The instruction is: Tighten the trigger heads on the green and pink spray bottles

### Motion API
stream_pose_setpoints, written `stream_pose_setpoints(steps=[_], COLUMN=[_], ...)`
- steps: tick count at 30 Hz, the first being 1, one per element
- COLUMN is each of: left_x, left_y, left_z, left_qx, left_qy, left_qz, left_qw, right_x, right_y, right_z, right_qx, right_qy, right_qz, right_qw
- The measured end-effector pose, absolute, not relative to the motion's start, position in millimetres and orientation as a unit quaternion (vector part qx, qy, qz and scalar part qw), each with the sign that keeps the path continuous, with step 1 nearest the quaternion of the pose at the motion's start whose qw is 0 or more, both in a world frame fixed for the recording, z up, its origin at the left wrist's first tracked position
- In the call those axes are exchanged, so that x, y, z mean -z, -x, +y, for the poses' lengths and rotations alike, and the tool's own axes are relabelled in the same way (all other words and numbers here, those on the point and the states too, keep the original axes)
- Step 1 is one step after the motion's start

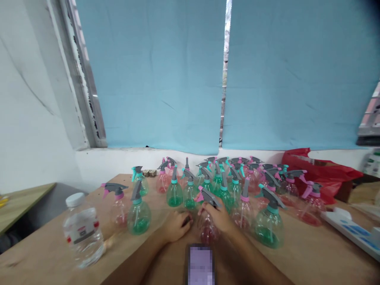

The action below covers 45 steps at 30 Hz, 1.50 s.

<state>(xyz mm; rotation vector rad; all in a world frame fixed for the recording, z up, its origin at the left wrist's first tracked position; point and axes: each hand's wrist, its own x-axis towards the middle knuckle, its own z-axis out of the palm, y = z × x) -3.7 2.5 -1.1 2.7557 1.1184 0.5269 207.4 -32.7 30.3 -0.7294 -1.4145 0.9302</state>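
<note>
Head view, and the blue blinds (pixel 160 71) take up the most room, hanging well beyond both hands, with a narrow strip of light between them. Below them spreads the wooden table (pixel 50 253), running under both forearms. Out past the fingertips it's a real crowd of spray bottles (pixel 174 194), clear green and pink ones with grey heads, packed tightest ahead of the right hand. Off to the right of that bunch slumps a red plastic bag (pixel 329 182), and nearer, well right of the right hand, sits a white panel with blue patches (pixel 353 233). Over on the other flank, well left of the left hand, stands a labelled water bottle (pixel 81 229) with a white cap. Close in on the right, a green spray bottle (pixel 268 231) stands near the right forearm. And now the centre of it all: the pink-trigger spray bottle (pixel 208 233), roughly upright between the two hands, reddish at its base! The right hand (pixel 218 215) has it, fingers wrapped around the upper part just under the grey head; whether the base touches the table, I can't tell. Just left of it, apart from the bottle, the left hand (pixel 176 225) rests low with fingers curled, and I can't tell whether anything sits in that dark gap by the thumb. Nearer than both hands, between the forearms, there's a phone (pixel 201 265), and far beyond the left hand, some little wooden blocks (pixel 150 173).
</note>
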Motion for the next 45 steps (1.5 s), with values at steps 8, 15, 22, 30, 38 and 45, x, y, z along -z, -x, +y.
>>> stream_pose_setpoints(steps=[8, 15, 22, 30, 38, 45], left_x=[2, -1, 1, 6, 3, 2], left_y=[5, 5, 6, 8, 6, 6], left_z=[3, 0, 1, 4, 4, 3], left_qx=[-0.17, -0.18, -0.167, -0.178, -0.168, -0.173], left_qy=[-0.911, -0.911, -0.908, -0.911, -0.908, -0.908], left_qz=[0.368, 0.362, 0.373, 0.362, 0.374, 0.369], left_qw=[0.077, 0.08, 0.093, 0.089, 0.089, 0.095], right_x=[-26, -20, -19, -30, -19, -18], right_y=[-207, -208, -208, -203, -205, -207], right_z=[-29, -25, -23, -28, -21, -23], right_qx=[-0.4, -0.402, -0.388, -0.428, -0.422, -0.409], right_qy=[0.327, 0.361, 0.329, 0.301, 0.322, 0.339], right_qz=[-0.602, -0.61, -0.628, -0.586, -0.585, -0.604], right_qw=[0.609, 0.58, 0.589, 0.619, 0.613, 0.595])
